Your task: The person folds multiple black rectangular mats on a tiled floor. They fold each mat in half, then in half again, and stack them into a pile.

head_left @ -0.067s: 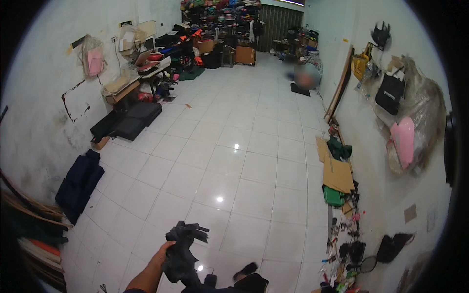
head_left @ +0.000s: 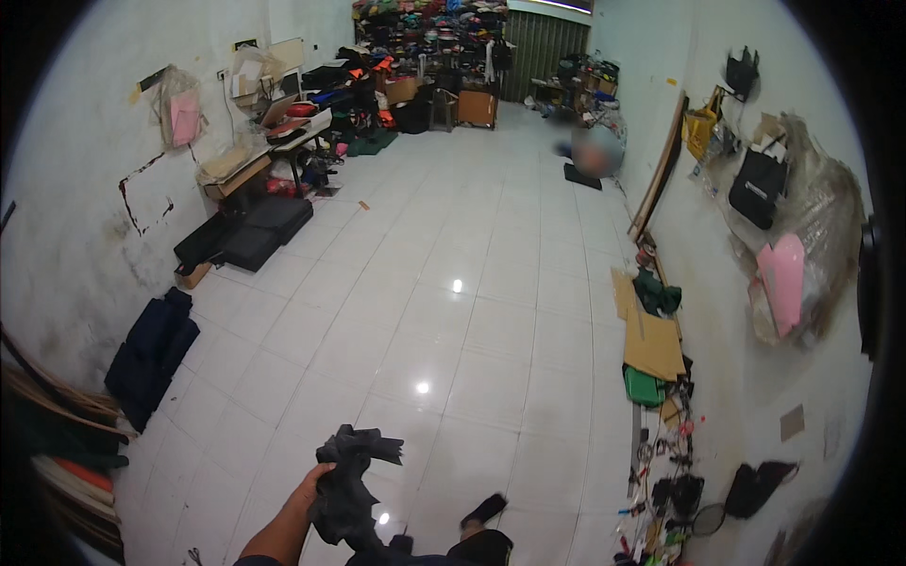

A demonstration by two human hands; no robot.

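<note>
Near the lower edge, my left hand [head_left: 313,486] is closed round a bunch of black fabric pieces [head_left: 344,500]. The bunch hangs down in uneven folds, and ragged strips stick out to the right at its top. Most of my fingers are hidden behind the fabric. My right hand does not show. Just right of the bunch, one of my feet in a dark sandal [head_left: 483,510] is on the white tiled floor [head_left: 472,377], below a dark trouser leg.
Along the left wall lie a navy bundle [head_left: 151,354] and black padded pieces [head_left: 250,231] by a cluttered table [head_left: 302,132]. Cardboard [head_left: 653,344], a green box [head_left: 645,387] and small tools line the right wall. A blurred person [head_left: 596,151] sits far right, near full shelves [head_left: 429,47].
My foot in the sandal has shifted slightly up and to the right. The view has tilted a little, while the black fabric stays in my left hand.
</note>
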